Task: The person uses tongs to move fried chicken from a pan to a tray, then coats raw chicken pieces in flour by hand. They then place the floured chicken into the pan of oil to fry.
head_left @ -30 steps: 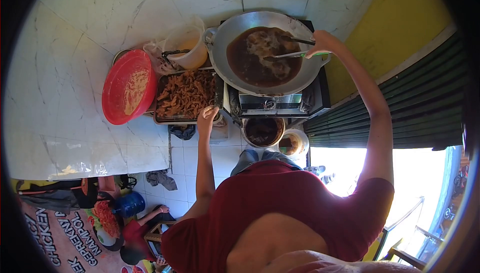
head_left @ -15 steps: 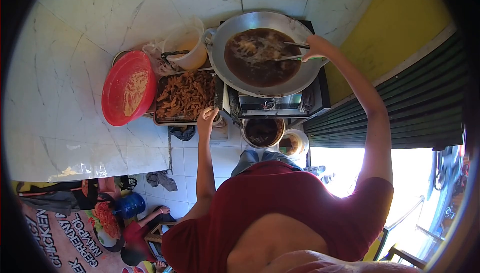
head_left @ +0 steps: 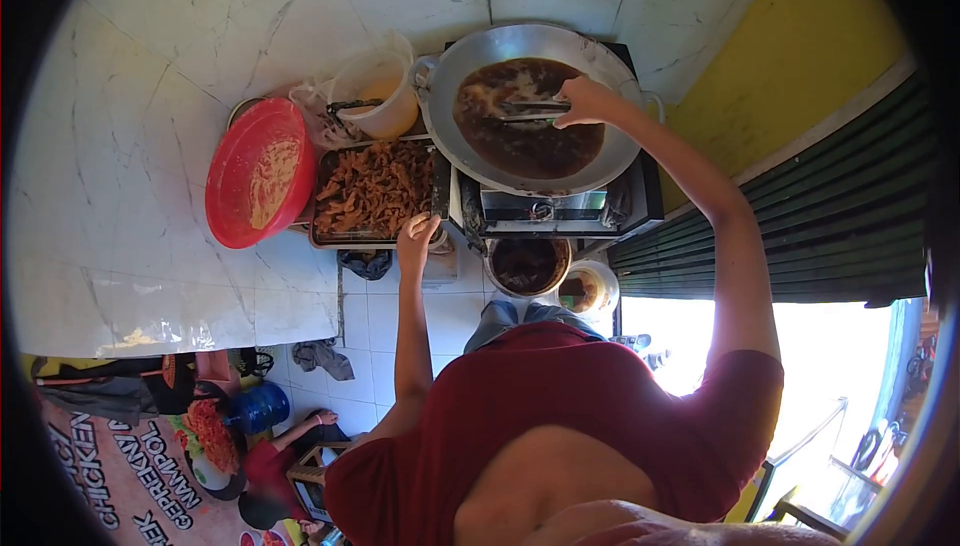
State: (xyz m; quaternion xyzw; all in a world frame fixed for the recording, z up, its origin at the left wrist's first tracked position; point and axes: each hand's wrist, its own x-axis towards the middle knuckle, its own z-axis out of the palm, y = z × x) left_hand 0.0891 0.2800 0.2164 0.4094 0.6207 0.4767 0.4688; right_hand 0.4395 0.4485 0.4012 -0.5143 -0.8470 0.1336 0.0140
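Observation:
A wide metal wok (head_left: pixel 622 151) holds dark, bubbling oil (head_left: pixel 540 151) with pale foam and pieces in it. My right hand (head_left: pixel 586 104) is closed around metal tongs (head_left: pixel 530 111), which reach leftward into the wok over the oil. Left of the wok, a tray of brown fried pieces (head_left: pixel 375 189) sits beside the stove. My left hand (head_left: pixel 418 230) is at the tray's lower right corner, its fingers bent against the edge; whether they grip it is hard to tell.
A red basin (head_left: pixel 228 181) with pale batter or flour and a plastic tub (head_left: pixel 395 111) stand on the left. Below the stove are a dark-filled pot (head_left: pixel 528 264) and a white bucket (head_left: pixel 602 286). Another person (head_left: pixel 268 471) is at the lower left.
My right hand has moved left over the wok with the tongs, whose arms now look closer together. The foam in the oil has shifted and thinned. My left hand stays at the tray corner.

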